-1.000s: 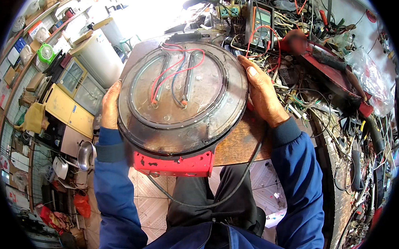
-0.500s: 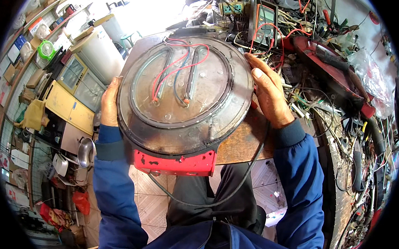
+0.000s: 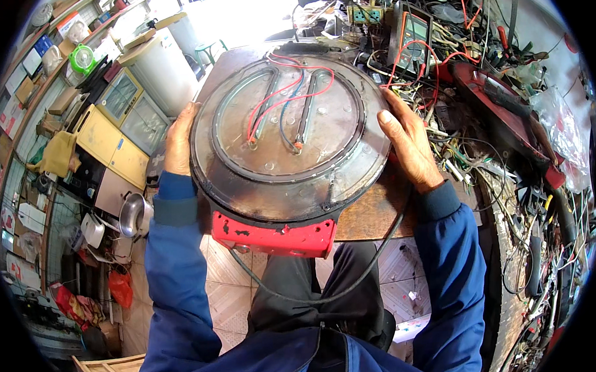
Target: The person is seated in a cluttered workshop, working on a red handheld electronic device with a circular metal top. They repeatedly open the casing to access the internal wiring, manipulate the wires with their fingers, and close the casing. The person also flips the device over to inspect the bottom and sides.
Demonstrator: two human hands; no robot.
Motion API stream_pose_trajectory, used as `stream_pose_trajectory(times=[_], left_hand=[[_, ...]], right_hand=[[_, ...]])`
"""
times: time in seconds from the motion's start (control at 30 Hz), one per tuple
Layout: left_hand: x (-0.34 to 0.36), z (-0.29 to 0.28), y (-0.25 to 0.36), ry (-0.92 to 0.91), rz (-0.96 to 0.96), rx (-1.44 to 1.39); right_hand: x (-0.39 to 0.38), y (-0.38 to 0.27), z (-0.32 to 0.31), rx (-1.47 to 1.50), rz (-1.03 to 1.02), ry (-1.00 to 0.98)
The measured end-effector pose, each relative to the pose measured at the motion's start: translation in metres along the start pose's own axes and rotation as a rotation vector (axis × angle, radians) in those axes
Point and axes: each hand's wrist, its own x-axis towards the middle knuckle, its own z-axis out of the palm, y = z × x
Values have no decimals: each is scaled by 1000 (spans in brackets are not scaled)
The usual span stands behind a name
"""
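Both hands clasp the round, scorched metal heating plate (image 3: pixel 289 136): left hand (image 3: pixel 178 139) at nine o'clock, right hand (image 3: pixel 408 141) at three; fingers hidden beneath.

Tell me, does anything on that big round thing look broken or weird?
Yes. The round metal plate held between the left hand and right hand is stained brown, and its red wires lie loose across it. The red base below has chipped paint.
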Motion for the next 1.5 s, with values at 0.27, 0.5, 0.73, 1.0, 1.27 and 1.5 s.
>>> stream_pose_trajectory(times=[0.27,0.5,0.73,1.0,1.27,1.5], left_hand=[[13,-18,-6,-154,0,105],[2,-19,-4,-65,-8,74],[11,-25,-7,-42,148,288],[11,-29,6,-200,48,236],[-39,-3,38,-116,496,818],[-154,99,70,-656,928,1345]], right_hand=[[0,9,-4,90,0,23],[-5,6,-2,35,-63,-46],[4,20,-9,339,-25,-28],[2,17,-10,569,12,-31],[2,19,-15,679,46,-68],[-4,2,-15,692,1,-84]])
